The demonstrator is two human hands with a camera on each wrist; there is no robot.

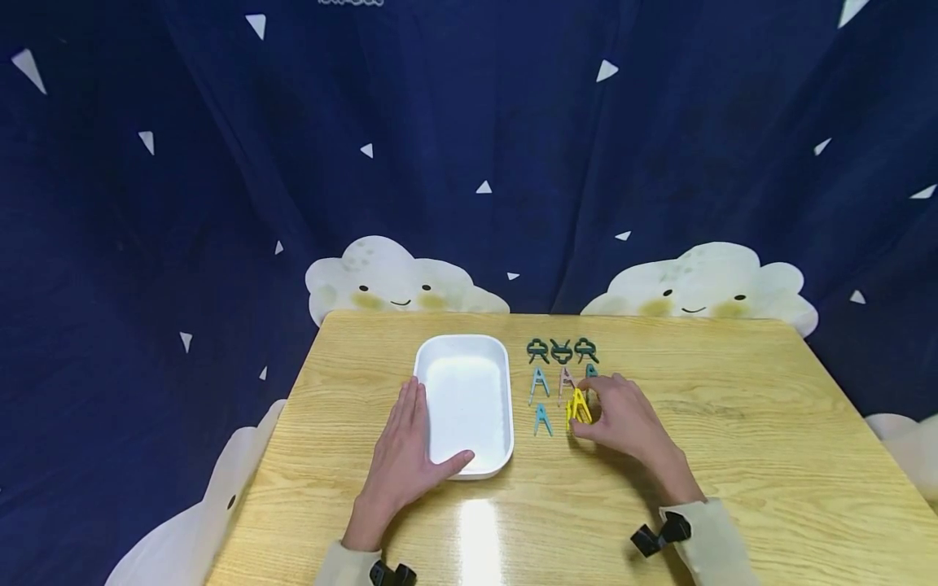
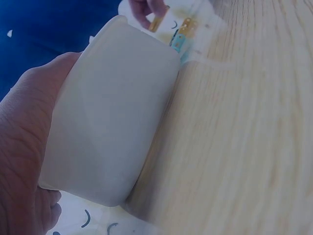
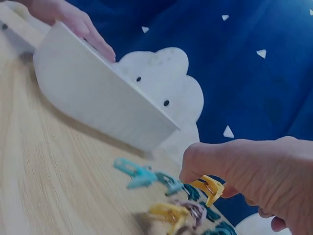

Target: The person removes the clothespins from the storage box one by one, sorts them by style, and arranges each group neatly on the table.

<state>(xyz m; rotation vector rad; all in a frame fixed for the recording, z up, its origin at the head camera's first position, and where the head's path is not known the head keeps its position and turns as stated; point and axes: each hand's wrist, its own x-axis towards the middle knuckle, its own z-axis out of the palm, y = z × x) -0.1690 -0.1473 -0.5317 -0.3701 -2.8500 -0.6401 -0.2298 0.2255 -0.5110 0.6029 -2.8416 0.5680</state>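
My left hand [image 1: 401, 456] rests on the near left corner of a white plastic tray [image 1: 507, 423], its straight fingers along the left rim and thumb on the front rim. To the right of the tray, my right hand [image 1: 626, 415] pinches a yellow clothespin [image 3: 210, 190] between thumb and fingertips, just above the table. Below it lies another yellow clothespin [image 3: 171, 215]. Beside these are two blue clothespins [image 1: 541, 419] and a pink clothespin [image 1: 564, 381]. A dark green clothespin [image 1: 591, 370] is partly hidden by the right hand.
Three dark green clips [image 1: 561, 352] form a row farther back. Everything stands on a light wooden table [image 1: 777, 456]. A dark blue curtain [image 1: 440, 106] with white triangles and clouds hangs behind its far edge. Each wrist wears a small black camera [image 1: 661, 533].
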